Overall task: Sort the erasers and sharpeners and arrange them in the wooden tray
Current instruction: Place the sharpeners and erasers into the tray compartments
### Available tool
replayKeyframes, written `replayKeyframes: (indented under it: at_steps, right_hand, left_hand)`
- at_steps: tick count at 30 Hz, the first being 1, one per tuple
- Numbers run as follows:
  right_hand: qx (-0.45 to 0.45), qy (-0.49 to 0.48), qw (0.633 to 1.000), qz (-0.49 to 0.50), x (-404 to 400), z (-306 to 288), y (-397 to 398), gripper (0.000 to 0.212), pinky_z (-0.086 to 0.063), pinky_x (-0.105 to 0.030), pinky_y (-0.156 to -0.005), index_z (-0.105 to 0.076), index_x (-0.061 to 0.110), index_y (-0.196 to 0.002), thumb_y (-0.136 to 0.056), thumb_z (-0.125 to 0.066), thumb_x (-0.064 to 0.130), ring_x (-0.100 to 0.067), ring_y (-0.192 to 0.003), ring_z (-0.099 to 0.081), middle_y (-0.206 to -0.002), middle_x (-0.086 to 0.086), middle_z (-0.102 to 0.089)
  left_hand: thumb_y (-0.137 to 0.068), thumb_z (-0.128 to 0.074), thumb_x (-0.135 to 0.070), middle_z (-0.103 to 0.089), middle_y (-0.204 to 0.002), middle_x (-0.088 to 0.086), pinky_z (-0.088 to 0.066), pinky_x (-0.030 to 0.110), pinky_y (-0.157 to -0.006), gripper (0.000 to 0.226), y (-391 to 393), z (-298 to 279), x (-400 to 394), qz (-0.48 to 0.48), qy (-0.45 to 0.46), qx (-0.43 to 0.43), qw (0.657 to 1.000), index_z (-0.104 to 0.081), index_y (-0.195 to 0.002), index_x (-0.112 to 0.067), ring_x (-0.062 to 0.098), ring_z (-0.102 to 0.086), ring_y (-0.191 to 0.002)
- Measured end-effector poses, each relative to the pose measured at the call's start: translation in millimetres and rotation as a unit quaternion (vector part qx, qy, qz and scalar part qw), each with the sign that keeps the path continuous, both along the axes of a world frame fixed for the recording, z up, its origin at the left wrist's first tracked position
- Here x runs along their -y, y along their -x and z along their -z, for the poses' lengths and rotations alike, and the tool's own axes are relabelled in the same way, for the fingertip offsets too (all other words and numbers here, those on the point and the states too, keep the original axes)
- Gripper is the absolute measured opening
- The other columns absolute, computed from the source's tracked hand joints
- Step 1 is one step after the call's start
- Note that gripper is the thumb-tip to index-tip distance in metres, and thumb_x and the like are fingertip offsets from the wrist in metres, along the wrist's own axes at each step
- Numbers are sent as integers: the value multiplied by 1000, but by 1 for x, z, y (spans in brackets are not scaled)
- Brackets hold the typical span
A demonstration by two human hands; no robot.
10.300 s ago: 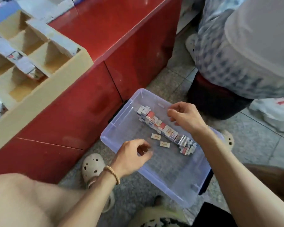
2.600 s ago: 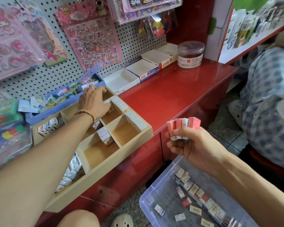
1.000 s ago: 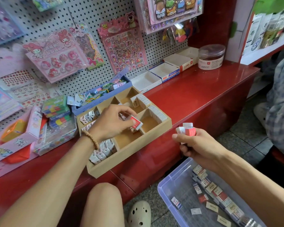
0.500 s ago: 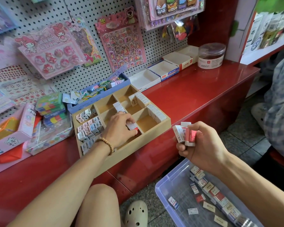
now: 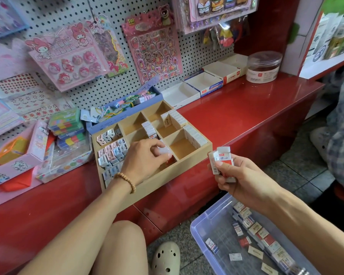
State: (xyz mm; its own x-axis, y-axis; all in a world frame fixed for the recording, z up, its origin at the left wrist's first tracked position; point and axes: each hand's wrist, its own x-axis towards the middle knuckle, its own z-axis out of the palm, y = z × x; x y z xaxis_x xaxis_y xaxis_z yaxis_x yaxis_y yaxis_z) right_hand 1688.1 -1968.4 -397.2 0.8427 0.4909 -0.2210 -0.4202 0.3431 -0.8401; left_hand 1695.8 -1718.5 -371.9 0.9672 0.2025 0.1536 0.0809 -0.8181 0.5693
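A wooden tray [image 5: 161, 181] with several compartments sits on the red counter. Its left compartments hold small pastel sharpeners [image 5: 112, 149]; white erasers [image 5: 195, 135] stand in rows along the right-hand dividers. My left hand [image 5: 145, 159] reaches into a front middle compartment and pinches a white and red eraser [image 5: 164, 152] at its fingertips. My right hand [image 5: 232, 175] hovers in front of the tray, gripping a small stack of erasers [image 5: 221, 158]. More loose erasers [image 5: 254, 235] lie in a clear plastic bin [image 5: 199, 225] on the floor at lower right.
Empty white cardboard boxes [image 5: 179, 94] and a round plastic jar [image 5: 263, 66] stand at the back of the red counter [image 5: 246, 110]. Sticker packs hang on the pegboard [image 5: 187, 54]. Stationery boxes crowd the left. Another person [image 5: 340, 135] sits at the right. My knee and shoe are below.
My left hand has gone down into the front middle compartment with the eraser. My right hand holds its stack a little lower and nearer the tray's front corner.
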Motion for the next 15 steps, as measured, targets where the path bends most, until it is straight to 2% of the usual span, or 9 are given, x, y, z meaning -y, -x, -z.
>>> replayKeyframes:
  at_steps: [3,5,8,11,13,15]
  right_hand:
    - [22,35,999,1,-4,1,1,16,-36,-20,-48,-61,-1,-102,-89,-63,8,-11,-53,-45,-74,-6,-58]
    - [32,54,998,1,-6,2,1,14,-37,-20,-49,-61,-1,-105,-93,-62,6,-12,-55,-45,-78,-10,-57]
    - [48,60,997,-2,-9,1,1,13,-37,-21,-48,-60,1,-104,-93,-63,5,-12,-53,-45,-75,-11,-53]
    - [57,57,997,2,-9,-1,1,25,-37,-22,-49,-57,0,-113,-91,-66,7,-13,-54,-46,-76,-13,-53]
    - [49,54,997,21,-10,-2,0,34,-37,-24,-50,-52,0,-120,-90,-67,5,-14,-54,-48,-78,-14,-56]
    - [30,43,998,43,-7,-4,-1,36,-38,-26,-51,-50,1,-117,-87,-69,4,-15,-54,-52,-77,-12,-61]
  left_hand:
    - [-86,-72,-30,-66,-69,-8,-50,23,-60,10,4,-13,15,34,56,39,997,-74,-85,-20,4,-62,-57]
    - [-89,-70,-29,-70,-75,-7,-51,22,-58,10,9,-23,33,94,131,-3,987,-74,-87,-19,10,-69,-63]
    - [-86,-73,-27,-72,-82,-3,-52,22,-56,12,12,-26,59,162,173,-63,969,-75,-96,-20,18,-71,-67]
    - [-84,-77,-16,-69,-82,2,-55,24,-57,20,10,-24,69,183,195,-89,959,-73,-103,-18,14,-64,-61]
    - [-84,-75,-8,-67,-83,3,-57,25,-62,24,7,-25,68,193,216,-104,951,-72,-106,-16,14,-66,-65]
    - [-85,-72,-3,-66,-88,7,-59,26,-67,23,2,-27,64,184,230,-109,949,-73,-105,-14,18,-68,-73]
